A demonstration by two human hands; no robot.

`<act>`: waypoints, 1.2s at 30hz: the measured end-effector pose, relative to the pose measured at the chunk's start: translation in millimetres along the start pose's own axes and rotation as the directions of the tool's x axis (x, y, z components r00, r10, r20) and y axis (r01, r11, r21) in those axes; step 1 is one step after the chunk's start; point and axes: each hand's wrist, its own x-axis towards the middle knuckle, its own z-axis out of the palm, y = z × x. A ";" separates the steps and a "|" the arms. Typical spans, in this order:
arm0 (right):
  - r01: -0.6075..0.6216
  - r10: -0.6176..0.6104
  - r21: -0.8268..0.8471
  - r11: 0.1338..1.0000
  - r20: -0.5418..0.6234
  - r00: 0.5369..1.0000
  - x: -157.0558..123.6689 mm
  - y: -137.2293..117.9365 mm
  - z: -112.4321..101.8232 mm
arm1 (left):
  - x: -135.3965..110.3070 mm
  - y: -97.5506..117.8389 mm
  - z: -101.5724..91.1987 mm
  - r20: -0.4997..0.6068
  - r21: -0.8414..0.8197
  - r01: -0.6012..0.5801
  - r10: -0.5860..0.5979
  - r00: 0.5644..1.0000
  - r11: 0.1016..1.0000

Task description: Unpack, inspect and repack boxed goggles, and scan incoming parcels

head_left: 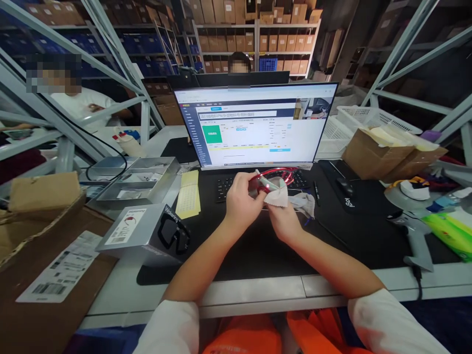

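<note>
Over the keyboard, my left hand is closed on a pair of glasses with a shiny red frame. My right hand is closed around a pale cloth, which is pressed against the glasses. A greyish piece of fabric hangs or lies just beyond the right hand; which of the two I cannot tell. The lenses are mostly hidden by the fingers and the cloth. To the left stands a silver box with a picture of dark goggles on its side.
A monitor stands behind the hands. Left are an open grey tray, yellow paper slips and a cardboard box. Right are a mouse, a barcode scanner and a carton. Two people are beyond the desk.
</note>
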 end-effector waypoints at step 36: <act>0.141 -0.130 0.031 0.990 -0.234 0.964 16.4 -74.6 -20.3 | -6.0 -12.5 13.1 0.066 -0.451 0.072 -0.047 0.997 0.890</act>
